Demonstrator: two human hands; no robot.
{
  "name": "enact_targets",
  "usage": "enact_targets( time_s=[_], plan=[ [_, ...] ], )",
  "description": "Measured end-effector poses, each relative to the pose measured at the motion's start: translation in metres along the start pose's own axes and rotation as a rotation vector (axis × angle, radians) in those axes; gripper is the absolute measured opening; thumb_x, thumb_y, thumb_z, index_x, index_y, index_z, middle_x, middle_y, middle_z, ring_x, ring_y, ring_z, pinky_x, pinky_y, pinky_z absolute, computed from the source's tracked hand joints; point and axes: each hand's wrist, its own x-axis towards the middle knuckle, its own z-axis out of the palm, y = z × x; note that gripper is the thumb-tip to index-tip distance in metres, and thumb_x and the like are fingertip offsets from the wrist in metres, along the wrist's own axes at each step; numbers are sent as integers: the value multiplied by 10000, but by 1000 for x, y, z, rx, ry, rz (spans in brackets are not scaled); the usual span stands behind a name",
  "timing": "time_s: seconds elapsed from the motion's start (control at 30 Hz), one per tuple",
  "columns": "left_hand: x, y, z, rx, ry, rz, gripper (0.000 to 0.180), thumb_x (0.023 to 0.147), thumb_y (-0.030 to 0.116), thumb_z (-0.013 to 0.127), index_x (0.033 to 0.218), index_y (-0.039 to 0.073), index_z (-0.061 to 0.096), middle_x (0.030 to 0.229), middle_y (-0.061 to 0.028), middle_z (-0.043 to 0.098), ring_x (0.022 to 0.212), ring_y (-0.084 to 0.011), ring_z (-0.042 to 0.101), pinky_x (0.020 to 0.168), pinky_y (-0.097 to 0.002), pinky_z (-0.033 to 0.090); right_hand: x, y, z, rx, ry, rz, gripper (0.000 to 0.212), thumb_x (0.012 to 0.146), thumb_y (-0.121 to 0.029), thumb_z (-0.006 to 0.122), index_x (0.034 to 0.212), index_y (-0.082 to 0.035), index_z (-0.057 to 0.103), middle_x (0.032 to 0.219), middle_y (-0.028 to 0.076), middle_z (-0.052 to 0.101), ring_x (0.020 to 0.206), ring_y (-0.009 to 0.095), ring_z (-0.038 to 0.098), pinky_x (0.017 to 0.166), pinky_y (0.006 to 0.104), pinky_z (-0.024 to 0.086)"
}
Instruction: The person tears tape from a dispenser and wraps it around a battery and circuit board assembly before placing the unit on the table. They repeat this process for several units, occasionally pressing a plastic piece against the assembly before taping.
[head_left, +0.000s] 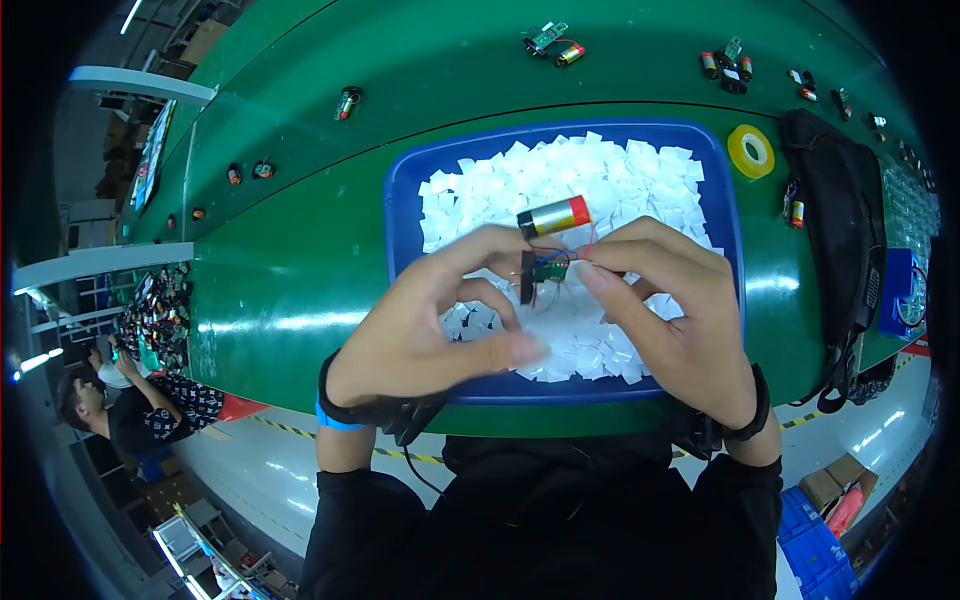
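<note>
A small electronic assembly hangs over the blue tray (392, 215). It has a cylindrical battery cell (556, 217) with a silver body, red end and black end, thin red and blue wires, a small green circuit board (551, 270) and a black round end piece (527, 277). Thumb and forefinger of my right hand (680, 300) pinch the board's right end, by the wires. My left hand (425, 315) curves around the black piece's left side, fingers and thumb apart; its thumb tip is blurred. Whether its forefinger touches the assembly is hidden behind the cell.
Many small white paper pieces (560, 160) fill the tray on the green table (290, 230). At right lie yellow tape (751, 151) and a black bag (835, 230). Several similar assemblies (555, 45) are scattered farther back. Another person (140, 400) sits at far left, beside piled parts.
</note>
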Motion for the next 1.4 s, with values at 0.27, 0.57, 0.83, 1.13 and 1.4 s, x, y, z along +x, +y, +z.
enact_targets(
  time_s=[0.27,0.57,0.83,1.13,1.4],
  plan=[
    [10,-17,7,-151,159,-4,286,921,86,668,1162,-45,585,1089,-118,645,966,-147,628,750,-297,589,1,-2,6,-34,151,90,121,856,16,697,966,25,647,850,113,691,656,163,680,550,242,527],
    [8,-23,8,128,284,-21,238,883,41,681,1099,-39,623,1003,-109,672,947,-135,637,721,-293,594,8,3,-6,-301,-18,-105,236,774,-39,764,983,-16,656,882,112,680,740,252,656,599,304,510],
    [3,-17,12,430,259,126,272,853,-6,666,1121,-18,623,939,-85,640,846,-118,626,687,-266,582,13,3,0,-350,70,-121,280,736,-29,795,996,-17,691,945,98,692,895,231,633,722,319,504],
    [-1,-16,16,422,220,-5,162,841,13,598,1001,35,597,1028,-83,621,915,-155,611,772,-304,526,7,-1,-1,-261,3,-118,316,649,-31,849,927,-44,698,934,78,701,889,232,615,759,328,495],
    [10,-8,-2,-552,89,-294,181,888,-38,527,1061,2,556,1194,-114,569,1110,-163,535,891,-326,465,7,0,6,-340,-55,-423,268,643,-5,834,858,-48,679,933,62,722,886,257,607,755,359,514]
  ],
)
